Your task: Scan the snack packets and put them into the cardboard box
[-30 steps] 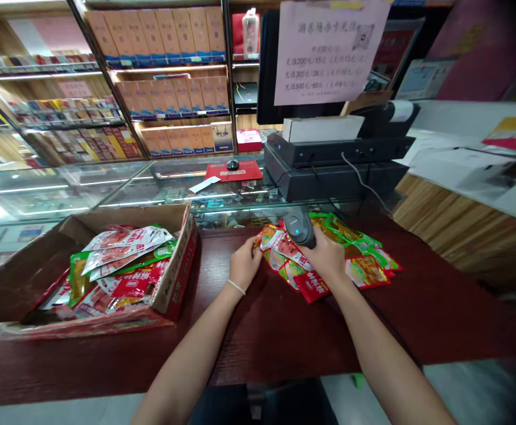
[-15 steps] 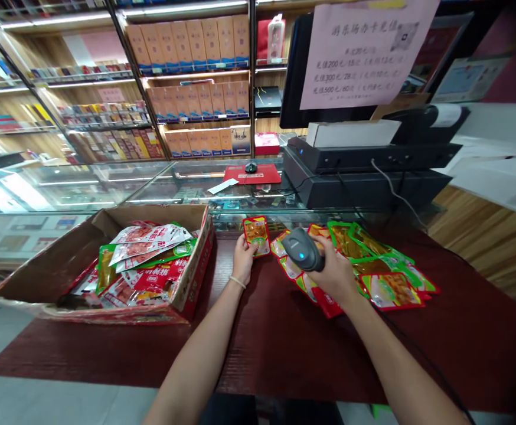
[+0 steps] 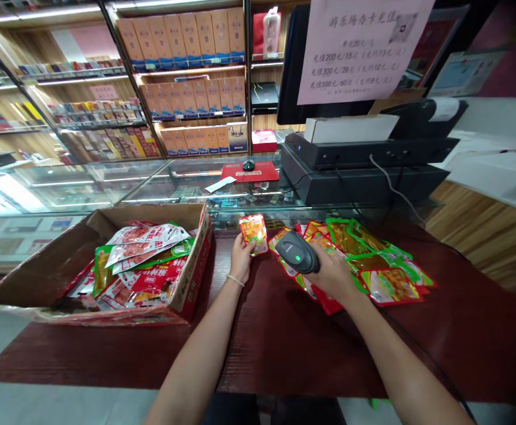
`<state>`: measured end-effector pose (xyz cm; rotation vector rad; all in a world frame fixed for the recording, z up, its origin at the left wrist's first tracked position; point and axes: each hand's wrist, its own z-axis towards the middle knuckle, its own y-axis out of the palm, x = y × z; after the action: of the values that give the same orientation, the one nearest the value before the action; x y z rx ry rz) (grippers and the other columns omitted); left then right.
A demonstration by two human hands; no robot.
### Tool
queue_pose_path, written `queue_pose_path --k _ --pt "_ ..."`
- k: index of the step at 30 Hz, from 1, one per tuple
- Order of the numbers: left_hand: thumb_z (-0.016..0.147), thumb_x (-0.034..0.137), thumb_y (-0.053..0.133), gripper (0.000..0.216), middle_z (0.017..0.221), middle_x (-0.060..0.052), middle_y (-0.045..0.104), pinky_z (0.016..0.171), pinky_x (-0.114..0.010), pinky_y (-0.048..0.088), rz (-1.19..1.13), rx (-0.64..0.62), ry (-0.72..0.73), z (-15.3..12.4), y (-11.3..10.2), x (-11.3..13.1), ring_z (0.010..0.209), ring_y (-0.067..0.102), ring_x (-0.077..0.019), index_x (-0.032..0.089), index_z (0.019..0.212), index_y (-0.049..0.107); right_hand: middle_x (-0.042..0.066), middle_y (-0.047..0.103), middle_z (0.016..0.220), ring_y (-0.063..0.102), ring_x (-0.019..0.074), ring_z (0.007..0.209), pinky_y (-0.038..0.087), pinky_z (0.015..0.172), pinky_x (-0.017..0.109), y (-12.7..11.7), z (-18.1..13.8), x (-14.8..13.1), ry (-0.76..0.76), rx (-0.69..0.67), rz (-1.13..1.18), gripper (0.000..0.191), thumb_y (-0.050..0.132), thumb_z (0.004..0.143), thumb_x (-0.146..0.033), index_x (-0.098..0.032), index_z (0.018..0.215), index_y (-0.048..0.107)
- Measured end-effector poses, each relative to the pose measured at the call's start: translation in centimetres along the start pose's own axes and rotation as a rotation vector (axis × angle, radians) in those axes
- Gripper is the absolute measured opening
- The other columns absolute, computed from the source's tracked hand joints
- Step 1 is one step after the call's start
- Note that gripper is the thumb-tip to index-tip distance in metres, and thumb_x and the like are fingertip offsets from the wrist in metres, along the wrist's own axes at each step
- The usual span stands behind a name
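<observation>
An open brown-and-red cardboard box (image 3: 195, 268) of glossy plastic packets stands left of the left forearm on the dark red wood-grain counter (image 3: 258, 354). A spread of shiny red and green packets (image 3: 388, 286) lies under and beyond the right hand (image 3: 335, 271). Farther back, a black box-shaped drawer unit (image 3: 359, 184) and a glass display case (image 3: 147, 192) close off the far side. The counter's near edge runs before the person's legs, with open wood between the forearms and right of the spread. The right hand grips a dark grey handheld scanner (image 3: 297, 252), green light lit; the left hand (image 3: 241, 260) pinches a small red-edged plastic packet (image 3: 254, 230), thumb across its front, apart from the scanner
</observation>
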<state>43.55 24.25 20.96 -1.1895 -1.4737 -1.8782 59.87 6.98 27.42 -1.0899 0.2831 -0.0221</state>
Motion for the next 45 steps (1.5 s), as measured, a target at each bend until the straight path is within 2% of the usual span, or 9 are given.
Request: queue_pose_path --k 11,15,19,23,26,31,34,37,45 --pt "0.070 0.026 0.073 0.047 0.108 -0.008 0.069 0.092 -0.037 0.049 0.023 -0.030 0.069 -0.2 0.3 -0.3 0.096 0.066 -0.0197 0.018 0.114 0.057 0.008 0.074 0.082 0.069 0.0270 0.073 0.042 0.061 0.032 0.3 0.4 -0.2 0.066 0.055 -0.034 0.045 0.061 0.077 -0.041 -0.020 0.117 0.064" --pt "0.074 0.027 0.069 0.039 0.106 -0.007 0.068 0.093 -0.034 0.048 0.147 0.031 0.212 -0.9 1.7 1.5 0.098 0.064 -0.0193 0.018 0.110 0.057 0.008 0.073 0.077 0.067 0.0267 0.070 0.041 0.061 0.032 0.3 0.4 -0.3 0.139 0.109 -0.021 0.042 0.060 0.077 -0.046 -0.020 0.110 0.065" --pt "0.082 0.025 0.061 0.033 0.111 -0.007 0.065 0.097 -0.035 0.046 0.324 0.039 0.418 -2.4 3.5 6.3 0.104 0.062 -0.0211 0.019 0.114 0.058 0.008 0.072 0.073 0.066 0.0265 0.066 0.038 0.057 0.031 0.2 0.5 -1.6 0.192 0.195 0.042 0.042 0.059 0.077 -0.052 -0.020 0.104 0.065" --pt "0.087 0.023 0.056 0.039 0.119 -0.007 0.064 0.102 -0.034 0.043 0.504 0.070 0.575 -5.5 3.7 13.2 0.112 0.059 -0.0224 0.022 0.126 0.055 0.008 0.071 0.073 0.065 0.0261 0.066 0.036 0.057 0.030 -0.4 1.4 -4.3 0.100 0.248 0.099 0.037 0.059 0.078 -0.048 -0.020 0.101 0.066" --pt "0.091 0.023 0.050 0.042 0.127 -0.006 0.061 0.104 -0.034 0.042 0.673 0.161 0.746 -8.0 1.7 18.3 0.117 0.058 -0.0217 0.025 0.132 0.052 0.007 0.073 0.076 0.066 0.0258 0.066 0.035 0.058 0.030 -0.9 2.3 -6.8 0.023 0.253 0.122 0.033 0.058 0.078 -0.046 -0.021 0.099 0.065" --pt "0.088 0.011 0.043 0.051 0.139 -0.006 0.054 0.112 -0.040 0.034 1.167 0.325 0.904 -9.4 -5.3 23.6 0.130 0.048 -0.0221 0.026 0.137 0.050 0.007 0.073 0.080 0.066 0.0256 0.069 0.032 0.057 0.029 -0.6 3.4 -10.1 -0.024 0.218 0.110 0.036 0.058 0.079 -0.046 -0.022 0.103 0.065" --pt "0.083 0.010 0.050 0.049 0.136 -0.009 0.057 0.111 -0.044 0.037 1.356 0.290 0.768 -8.8 -8.9 24.1 0.130 0.049 -0.0260 0.023 0.129 0.058 0.007 0.074 0.081 0.066 0.0258 0.068 0.031 0.056 0.029 -0.2 3.7 -11.4 -0.035 0.191 0.098 0.036 0.057 0.079 -0.047 -0.022 0.104 0.065" --pt "0.084 0.014 0.052 0.039 0.123 -0.009 0.066 0.103 -0.043 0.044 1.395 0.205 0.688 -8.5 -10.1 23.4 0.117 0.060 -0.0262 0.023 0.119 0.065 0.007 0.074 0.082 0.066 0.0261 0.068 0.031 0.056 0.030 -0.3 3.7 -12.0 -0.015 0.167 0.093 0.036 0.057 0.080 -0.047 -0.022 0.105 0.065" --pt "0.092 0.027 0.050 0.028 0.109 -0.005 0.073 0.088 -0.034 0.051 1.364 0.081 0.702 -10.0 -4.4 21.4 0.098 0.068 -0.0217 0.024 0.114 0.067 0.006 0.073 0.080 0.065 0.0255 0.069 0.032 0.057 0.029 -2.5 2.8 -9.3 0.106 0.115 -0.010 0.038 0.057 0.080 -0.053 -0.024 0.104 0.064"
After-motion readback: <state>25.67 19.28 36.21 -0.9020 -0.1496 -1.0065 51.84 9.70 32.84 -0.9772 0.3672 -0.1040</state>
